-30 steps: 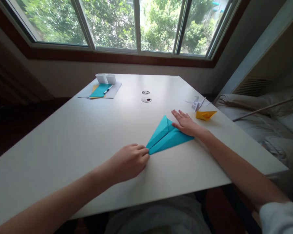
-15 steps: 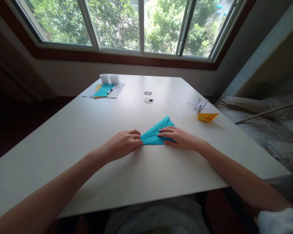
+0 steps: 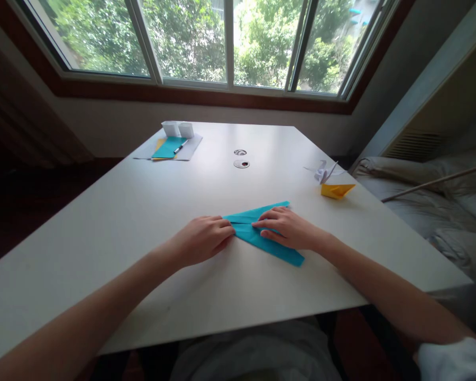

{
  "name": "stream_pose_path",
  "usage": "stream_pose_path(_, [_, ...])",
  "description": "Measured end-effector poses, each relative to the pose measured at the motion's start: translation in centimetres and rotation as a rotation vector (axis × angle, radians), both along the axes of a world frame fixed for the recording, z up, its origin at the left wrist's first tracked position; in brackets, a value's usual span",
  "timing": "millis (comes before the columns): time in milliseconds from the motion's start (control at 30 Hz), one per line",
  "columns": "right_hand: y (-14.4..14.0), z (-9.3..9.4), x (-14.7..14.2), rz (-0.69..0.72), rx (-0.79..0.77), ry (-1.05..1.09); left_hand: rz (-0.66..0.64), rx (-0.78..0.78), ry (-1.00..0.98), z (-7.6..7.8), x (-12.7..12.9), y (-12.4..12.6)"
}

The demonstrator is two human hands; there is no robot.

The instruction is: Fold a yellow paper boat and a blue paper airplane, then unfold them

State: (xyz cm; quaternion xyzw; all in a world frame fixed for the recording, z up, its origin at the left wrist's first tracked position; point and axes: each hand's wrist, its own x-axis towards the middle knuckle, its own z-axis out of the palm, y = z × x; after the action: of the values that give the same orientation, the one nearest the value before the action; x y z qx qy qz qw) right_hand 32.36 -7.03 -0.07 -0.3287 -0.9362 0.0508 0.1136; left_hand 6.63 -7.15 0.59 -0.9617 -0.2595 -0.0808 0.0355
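Observation:
A folded sheet of blue paper (image 3: 244, 230) lies on the white table (image 3: 206, 301) in front of me, narrow at the left and wide at the right. A crease or slit runs along its middle. At the narrow end, my left hand (image 3: 206, 239) is closed, with curled fingers gripping the tip. My right hand (image 3: 289, 227) rests over the wide part with its fingers stretched out and thumb apart. It covers the middle of the paper's right side, leaving the two outer corners showing.
A yellow paper boat (image 3: 337, 191) and a white paper crane (image 3: 323, 172) stand at the right. Far left are blue paper (image 3: 167, 148), a pen (image 3: 181, 146) and two white blocks (image 3: 178, 129). Round inserts (image 3: 241, 164) sit mid-table. A window lies beyond.
The blue paper has turned clockwise, its wide end swinging towards me, and its lower corner now shows below my right hand. Both hands have stayed at nearly the same places.

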Motion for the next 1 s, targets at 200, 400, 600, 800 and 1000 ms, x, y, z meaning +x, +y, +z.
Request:
stream_pose_path(200, [0.9, 0.3, 1.2, -0.061, 0.011, 0.052, 0.044, -0.006, 0.037, -0.1, -0.2, 0.1])
stream_pose_path(400, [1.4, -0.4, 1.4, -0.039, -0.049, 0.085, 0.084, 0.026, 0.014, -0.5, -0.4, 0.2])
stream_pose_path(600, [1.3, -0.3, 1.1, -0.046, -0.067, 0.088, 0.107, -0.009, 0.041, -1.0, -0.3, 0.1])
stream_pose_path(800, [0.9, -0.5, 0.3, -0.034, 0.008, 0.053, 0.128, -0.024, 0.058, -1.5, -0.1, 0.2])
stream_pose_path(1000, [0.8, -1.1, -0.1, -0.020, 0.019, 0.062, 0.158, -0.059, 0.059, -1.5, -0.1, 0.3])
